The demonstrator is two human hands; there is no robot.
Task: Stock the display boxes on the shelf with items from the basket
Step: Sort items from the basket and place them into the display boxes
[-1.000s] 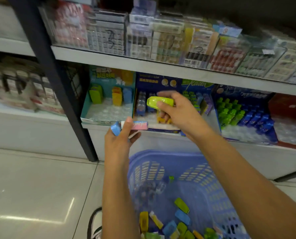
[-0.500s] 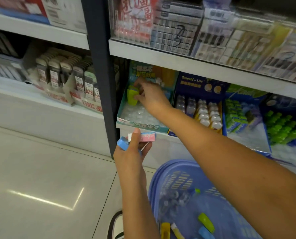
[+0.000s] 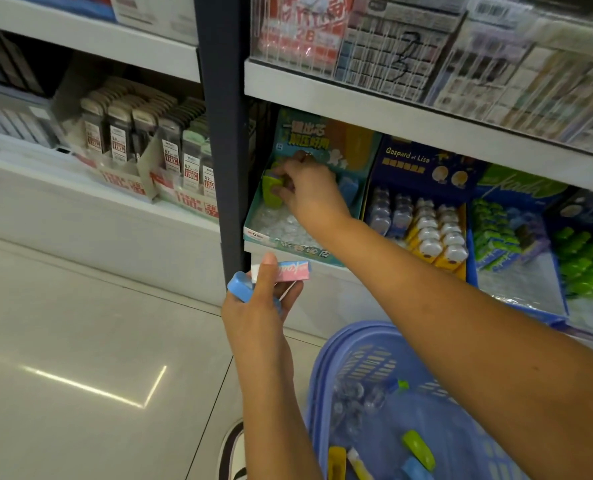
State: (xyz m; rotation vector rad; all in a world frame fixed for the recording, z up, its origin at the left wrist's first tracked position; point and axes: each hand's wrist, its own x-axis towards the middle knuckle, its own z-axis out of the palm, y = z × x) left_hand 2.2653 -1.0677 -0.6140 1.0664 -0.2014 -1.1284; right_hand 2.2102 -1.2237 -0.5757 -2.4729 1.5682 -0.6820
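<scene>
Just above the centre of the frame, the right hand [image 3: 310, 195] reaches into the teal cardboard display box [image 3: 257, 233] on the lower shelf, its fingers closed around a lime-green plastic item [image 3: 271, 190] that stands upright at the box's back left corner. The hand covers much of that item's right side, so its full shape cannot be made out. A blue item [image 3: 348, 189] of similar kind stands in the same box just right of the hand, partly hidden behind the wrist. The front of the box shows a clear plastic insert tray [image 3: 277, 225] with bare pockets.

Below, near the middle of the frame, the left hand [image 3: 258, 306] is held in front of the shelf edge, apart from the box. It grips two things at once: a small blue rounded plastic item [image 3: 240, 287] under the thumb side, and a pink-and-blue rectangular eraser [image 3: 293, 271] pinched by the thumb and pointing right. How the fingers beneath hold them is hidden.

At the lower right, the lavender plastic mesh basket [image 3: 354, 355] sits on the floor, cut off by the frame's bottom edge and crossed by the right forearm. Inside it lie a lime-green item [image 3: 419, 448], a yellow one [image 3: 336, 462] and some clear blister pieces [image 3: 357, 396], all blurred.
</scene>
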